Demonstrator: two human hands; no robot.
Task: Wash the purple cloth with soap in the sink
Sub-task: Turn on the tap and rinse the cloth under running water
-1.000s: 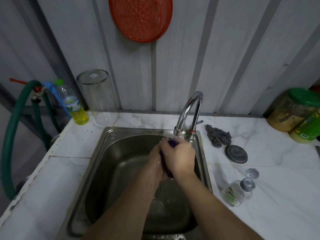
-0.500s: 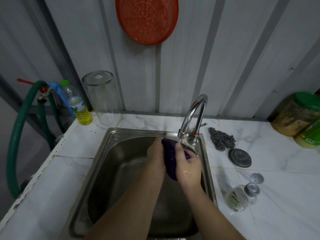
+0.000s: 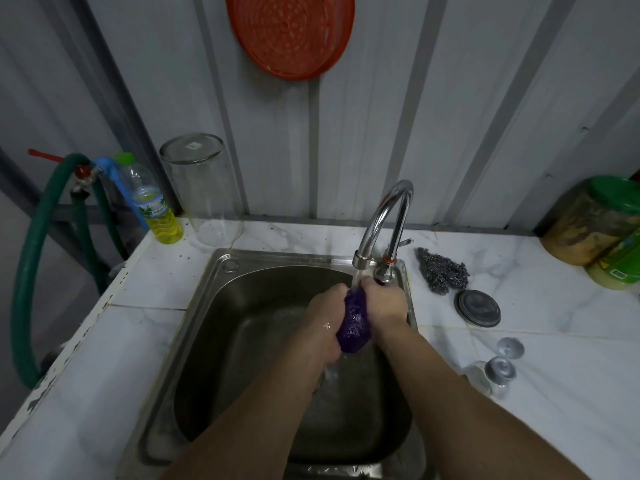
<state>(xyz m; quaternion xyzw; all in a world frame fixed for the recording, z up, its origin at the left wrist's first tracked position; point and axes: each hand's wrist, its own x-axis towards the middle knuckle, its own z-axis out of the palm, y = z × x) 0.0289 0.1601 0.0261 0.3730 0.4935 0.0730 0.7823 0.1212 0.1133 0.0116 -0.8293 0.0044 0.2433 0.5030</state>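
The wet purple cloth [image 3: 354, 322] is bunched into a lump between both palms, over the steel sink [image 3: 221, 306]. My left hand [image 3: 323, 315] presses it from the left and my right hand [image 3: 384, 304] from the right. Water runs from the chrome tap [image 3: 384, 220] onto the top of the cloth and drips into the basin. A small clear soap bottle [image 3: 483, 377] lies on its side on the counter right of the sink, partly hidden by my right forearm.
Steel wool [image 3: 441, 273] and a round metal lid [image 3: 478, 308] lie right of the tap. A yellow liquid bottle [image 3: 157, 209] and an upturned glass jar [image 3: 204, 188] stand at back left, beside a green hose [image 3: 34, 258]. Green-lidded jars [image 3: 595, 223] sit far right. An orange strainer [image 3: 291, 32] hangs on the wall.
The hands have rubbed the cloth between them under the running tap. More of the cloth now shows, hanging lower between the palms.
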